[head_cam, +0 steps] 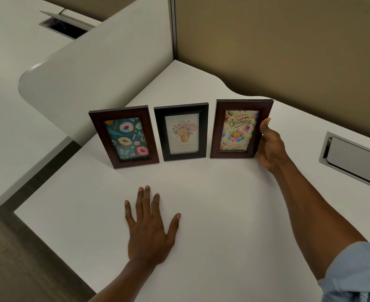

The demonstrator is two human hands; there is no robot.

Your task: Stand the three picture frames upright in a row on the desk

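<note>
Three frames stand upright in a row on the white desk (pixel 201 214), faces toward the camera, near the far corner where the tan partition (pixel 288 51) meets a pale side panel (pixel 92 68). The donut frame (pixel 124 137), brown-rimmed, is at the left end and holds a teal print of donuts; it leans a little to the left. The flower frame (pixel 181 131), black-rimmed, is in the middle and holds a pale print of a bouquet in a pot. The birthday frame (pixel 240 129), brown-rimmed, is at the right end and holds a "Happy Birthday" print with balloons. Narrow gaps separate the three; none touch.

The right hand (pixel 269 147) grips the birthday frame by its right edge, thumb on the front rim and the other fingers hidden behind it. A light blue sleeve (pixel 358 273) is pushed up that arm. The left hand (pixel 150 225) lies flat on the desk, palm down, fingers spread, holding nothing, in front of the donut and flower frames and apart from them.

A metal cable hatch (pixel 354 159) sits in the desk at the right edge, lid tilted; what is inside cannot be seen.
</note>
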